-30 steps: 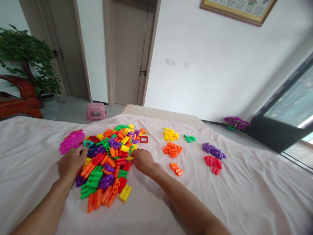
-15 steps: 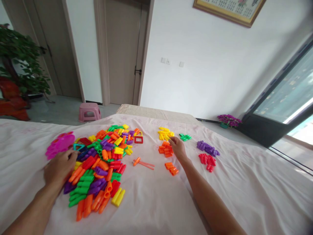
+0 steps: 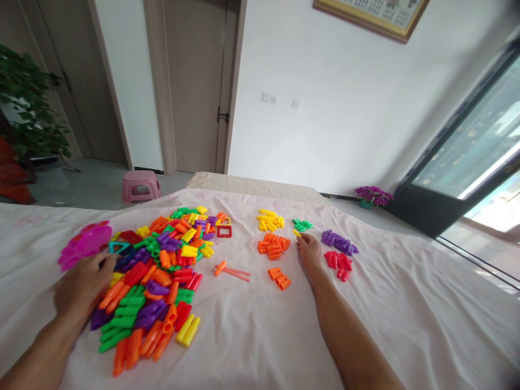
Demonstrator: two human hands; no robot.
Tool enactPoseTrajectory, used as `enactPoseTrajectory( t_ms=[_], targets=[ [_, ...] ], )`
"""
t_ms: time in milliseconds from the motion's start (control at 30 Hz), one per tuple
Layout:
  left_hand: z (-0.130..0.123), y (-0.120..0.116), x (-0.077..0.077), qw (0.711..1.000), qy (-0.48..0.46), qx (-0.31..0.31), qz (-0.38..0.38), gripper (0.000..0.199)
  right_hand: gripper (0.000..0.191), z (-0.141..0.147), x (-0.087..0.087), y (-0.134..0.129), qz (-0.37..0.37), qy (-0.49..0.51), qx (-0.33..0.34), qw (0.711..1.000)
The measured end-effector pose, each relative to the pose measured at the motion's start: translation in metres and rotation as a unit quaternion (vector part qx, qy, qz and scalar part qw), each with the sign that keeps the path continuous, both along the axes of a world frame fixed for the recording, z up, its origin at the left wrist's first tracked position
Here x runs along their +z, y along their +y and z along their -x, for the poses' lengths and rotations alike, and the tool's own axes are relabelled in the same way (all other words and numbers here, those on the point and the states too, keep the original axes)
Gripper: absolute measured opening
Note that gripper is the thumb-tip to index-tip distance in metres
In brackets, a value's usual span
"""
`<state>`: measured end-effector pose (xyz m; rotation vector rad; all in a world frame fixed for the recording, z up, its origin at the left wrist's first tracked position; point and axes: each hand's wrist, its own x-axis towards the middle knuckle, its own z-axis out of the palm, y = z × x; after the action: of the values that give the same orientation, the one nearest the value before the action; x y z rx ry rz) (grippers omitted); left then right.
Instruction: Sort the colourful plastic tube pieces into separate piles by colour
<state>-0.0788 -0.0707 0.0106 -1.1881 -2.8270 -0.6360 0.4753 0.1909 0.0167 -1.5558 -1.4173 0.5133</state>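
Observation:
My right hand pinches a yellow bullet-shaped plastic building piece above the cloth, between the orange and purple groups. At the left side of a large mixed pile of plastic pieces rests my left hand. Its fingers are curled at the pile's edge beside a teal triangle frame; whatever lies under the fingertips is hidden. To the right are groups of one colour each: yellow, orange, green, purple and red.
A magenta flower-shaped plastic piece lies left of the pile. An orange piece with thin sticks and a red square frame lie right of it. Beyond the cloth-covered surface stands a pink stool.
My right hand has moved right and slightly nearer, away from the yellow and orange groups, with the yellow piece now plainly visible. The view has shifted slightly; my left hand stays at the pile.

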Motion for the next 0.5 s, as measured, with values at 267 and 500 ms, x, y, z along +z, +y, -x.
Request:
enactPoseTrajectory(
  t_ms=[267, 500],
  targets=[
    [0.002, 0.001, -0.002, 1.000, -0.010, 0.001, 0.020, 0.059, 0.048, 0.001, -0.001, 0.015, 0.013, -0.008, 0.005, 1.000],
    [0.002, 0.001, -0.002, 1.000, -0.006, 0.002, 0.016, 0.060, 0.039, 0.029, 0.004, 0.047, 0.023, -0.071, 0.050, 0.996]
  ],
)
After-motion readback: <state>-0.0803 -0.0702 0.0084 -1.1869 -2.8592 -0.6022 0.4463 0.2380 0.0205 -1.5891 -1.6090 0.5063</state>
